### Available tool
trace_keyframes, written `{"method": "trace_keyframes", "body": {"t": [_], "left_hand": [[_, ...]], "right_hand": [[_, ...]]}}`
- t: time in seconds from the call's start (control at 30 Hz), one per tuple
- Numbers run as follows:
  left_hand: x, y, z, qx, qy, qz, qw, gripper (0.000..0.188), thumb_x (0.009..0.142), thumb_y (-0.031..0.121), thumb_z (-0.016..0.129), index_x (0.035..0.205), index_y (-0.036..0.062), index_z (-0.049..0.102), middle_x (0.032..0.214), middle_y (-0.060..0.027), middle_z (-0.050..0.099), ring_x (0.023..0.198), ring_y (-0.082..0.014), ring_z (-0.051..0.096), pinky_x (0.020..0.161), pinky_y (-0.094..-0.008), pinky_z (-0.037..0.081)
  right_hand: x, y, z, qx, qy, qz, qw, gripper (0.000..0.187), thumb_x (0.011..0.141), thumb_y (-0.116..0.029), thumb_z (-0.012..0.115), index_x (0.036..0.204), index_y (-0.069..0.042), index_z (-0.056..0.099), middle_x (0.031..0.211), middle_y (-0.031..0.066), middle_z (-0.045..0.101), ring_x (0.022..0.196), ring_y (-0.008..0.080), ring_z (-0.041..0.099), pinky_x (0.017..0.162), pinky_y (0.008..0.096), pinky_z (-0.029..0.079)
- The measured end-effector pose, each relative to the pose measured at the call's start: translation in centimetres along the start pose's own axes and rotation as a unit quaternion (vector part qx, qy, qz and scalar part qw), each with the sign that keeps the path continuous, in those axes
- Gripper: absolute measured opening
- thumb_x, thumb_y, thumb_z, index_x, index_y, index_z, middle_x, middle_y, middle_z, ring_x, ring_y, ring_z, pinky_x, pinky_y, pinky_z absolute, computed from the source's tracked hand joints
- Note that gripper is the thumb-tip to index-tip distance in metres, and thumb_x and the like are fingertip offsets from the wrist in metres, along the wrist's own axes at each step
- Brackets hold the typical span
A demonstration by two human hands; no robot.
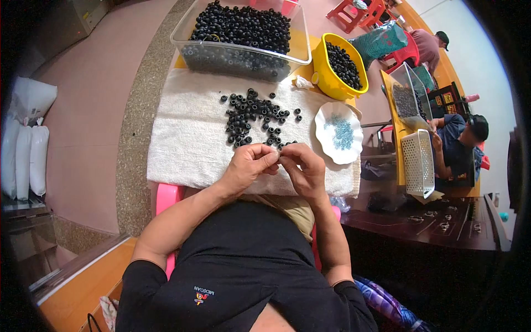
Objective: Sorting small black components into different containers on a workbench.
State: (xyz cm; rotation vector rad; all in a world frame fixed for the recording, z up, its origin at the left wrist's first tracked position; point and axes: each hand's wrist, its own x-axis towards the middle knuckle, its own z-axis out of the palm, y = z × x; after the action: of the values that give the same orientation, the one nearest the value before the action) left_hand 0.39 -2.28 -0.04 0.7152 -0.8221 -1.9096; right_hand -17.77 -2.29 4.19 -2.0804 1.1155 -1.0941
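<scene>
My left hand (249, 169) and my right hand (305, 170) meet at the near edge of a pile of small black round pieces (249, 113), bead-like, many with a hole in the middle. Thumb and fingers are closed in a pinch on both hands, the fingertips almost touching. What sits between them is too small and too covered to name. The pile lies spread over a white towel (182, 138). Just right of my right hand is a white scalloped dish (323, 126) with tiny clear-blue bits (342, 131) in it.
Behind the pile stands a clear plastic bin (235, 60) full of black pieces, beside a yellow tub (325, 71) of the same. A white perforated basket (416, 163) is at the right. Another person (456, 141) sits there working. White sacks (25, 157) stand far left.
</scene>
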Motion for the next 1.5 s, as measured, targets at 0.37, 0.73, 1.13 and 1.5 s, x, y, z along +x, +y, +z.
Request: {"method": "trace_keyframes", "body": {"t": [0.37,0.73,1.13,1.5], "left_hand": [[-0.2,0.3,0.4,0.060,0.003,0.014,0.998,0.019,0.095,0.018,0.066,0.102,0.0008,0.066,0.088,-0.0032,0.068,0.079,-0.0104,0.066,0.072,-0.0236,0.053],[-0.3,0.4,0.5,0.018,0.005,0.002,1.000,0.016,0.095,0.015,0.067,0.102,0.0001,0.064,0.089,-0.0051,0.068,0.079,-0.0124,0.066,0.073,-0.0257,0.055],[-0.3,0.8,0.4,-0.054,0.023,-0.036,0.998,0.015,0.094,0.011,0.066,0.105,0.0012,0.063,0.098,-0.0076,0.069,0.084,-0.0134,0.067,0.077,-0.0278,0.057],[0.0,0.5,0.3,-0.031,0.022,-0.027,0.999,0.016,0.094,0.011,0.066,0.105,0.0003,0.064,0.099,-0.0076,0.068,0.083,-0.0127,0.066,0.078,-0.0278,0.057]], "right_hand": [[-0.4,0.4,-1.0,0.232,-0.060,0.235,0.942,0.016,0.090,0.000,0.067,0.105,0.001,0.060,0.094,0.0025,0.063,0.087,0.0084,0.060,0.078,0.0227,0.049],[0.1,0.0,-1.5,0.227,-0.082,0.181,0.953,0.014,0.088,0.001,0.069,0.101,0.001,0.063,0.096,0.0041,0.063,0.089,0.0104,0.061,0.079,0.0245,0.050],[3.3,1.3,-5.6,-0.023,-0.036,0.108,0.993,0.018,0.081,0.002,0.073,0.097,0.000,0.066,0.087,0.0051,0.066,0.081,0.0106,0.064,0.072,0.0240,0.052],[13.8,9.2,-13.9,-0.288,0.153,-0.038,0.945,0.025,0.085,-0.007,0.072,0.110,-0.002,0.067,0.106,0.0133,0.069,0.078,0.0175,0.068,0.070,0.0291,0.055]]}}
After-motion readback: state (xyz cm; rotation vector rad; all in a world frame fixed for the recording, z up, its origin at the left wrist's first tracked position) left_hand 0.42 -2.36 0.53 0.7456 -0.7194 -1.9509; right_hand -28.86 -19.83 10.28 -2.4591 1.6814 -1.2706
